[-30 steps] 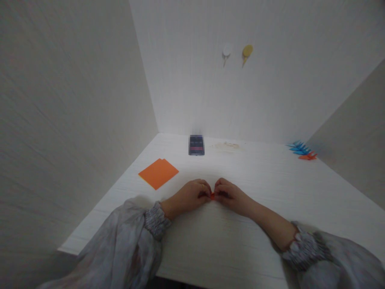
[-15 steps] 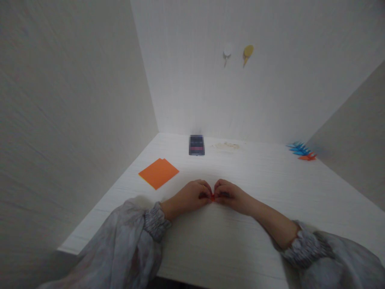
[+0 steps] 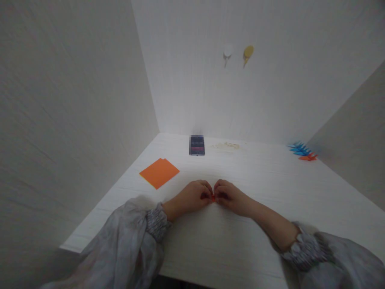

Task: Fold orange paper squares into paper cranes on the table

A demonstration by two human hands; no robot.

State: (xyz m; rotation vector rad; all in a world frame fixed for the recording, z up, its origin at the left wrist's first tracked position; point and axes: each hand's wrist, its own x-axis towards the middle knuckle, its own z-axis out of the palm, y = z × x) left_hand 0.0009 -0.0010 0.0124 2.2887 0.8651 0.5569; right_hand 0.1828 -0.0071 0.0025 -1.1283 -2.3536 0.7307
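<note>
Between my fingertips is a small folded piece of orange-red paper (image 3: 213, 198), mostly hidden by the fingers. My left hand (image 3: 197, 195) pinches it from the left side, thumb and fingers closed. From the right, my right hand (image 3: 231, 196) pinches the same piece, its fingers curled. Both hands are close together, low over the white table. Left of them lies a stack of square orange paper sheets (image 3: 159, 173), slightly fanned. Off to the far right stands a row of folded blue paper figures (image 3: 300, 148), with an orange folded paper figure (image 3: 308, 157) at its near end.
A dark blurred box-like object (image 3: 197, 145) stands by the back wall. Right of it is a worn brownish patch (image 3: 230, 145) on the table (image 3: 249, 249). A white hook (image 3: 227, 53) and a yellow hook (image 3: 248, 52) hang on the back wall. Side walls enclose the table.
Hardly anything differs: both hands keep their pinch on the orange-red paper, with only a very slight shift of the fingers. The whole view has moved a little.
</note>
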